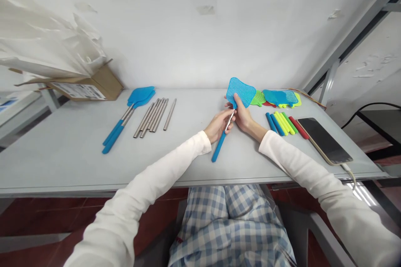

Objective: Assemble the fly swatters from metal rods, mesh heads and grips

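A blue fly swatter [240, 91] with a perforated head, metal rod and blue grip is held above the table, head up and grip pointing down toward me. My left hand [218, 126] is closed around its metal rod. At the base of the swatter head, my right hand [243, 112] pinches the plastic, thumb on the front. To the right lie loose swatter heads in green [258, 98] and blue [279, 97], with bits of red and yellow showing. Several coloured grips, including a yellow one [280, 123] and a red one [298, 127], lie in a row.
Several metal rods [153, 116] lie left of centre on the grey table [78, 150]. Beyond them rest blue fly swatters [120, 123], stacked. An open cardboard box [90, 85] stands back left. At right lies a phone [324, 139] with a white cable [348, 171].
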